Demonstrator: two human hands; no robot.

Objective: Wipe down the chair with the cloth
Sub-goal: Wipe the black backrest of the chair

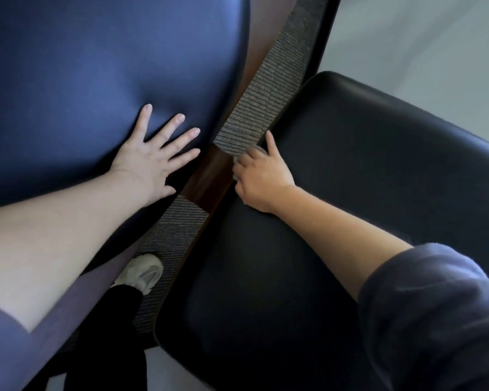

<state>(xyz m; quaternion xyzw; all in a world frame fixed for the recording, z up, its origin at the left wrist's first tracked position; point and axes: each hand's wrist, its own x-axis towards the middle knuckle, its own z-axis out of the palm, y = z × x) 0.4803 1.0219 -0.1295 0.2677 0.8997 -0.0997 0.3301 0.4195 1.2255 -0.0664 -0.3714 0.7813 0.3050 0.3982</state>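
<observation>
Chair (364, 179) fills view — black cushion (266, 277) right, wooden rail (209, 176) at its edge. Right hand (261, 179) curled at rail, seems to pinch grey bit of cloth (251, 152). Left hand (153, 156) spread flat on blue cushion (96, 80). Progress unclear — likely rail in work, cushions left.

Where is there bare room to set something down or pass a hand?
Black cushion: bare right of the right hand. Blue cushion: bare above the flat left hand. Crowded: the narrow gap between them, where the right hand grips the cloth by the wood rail.
</observation>
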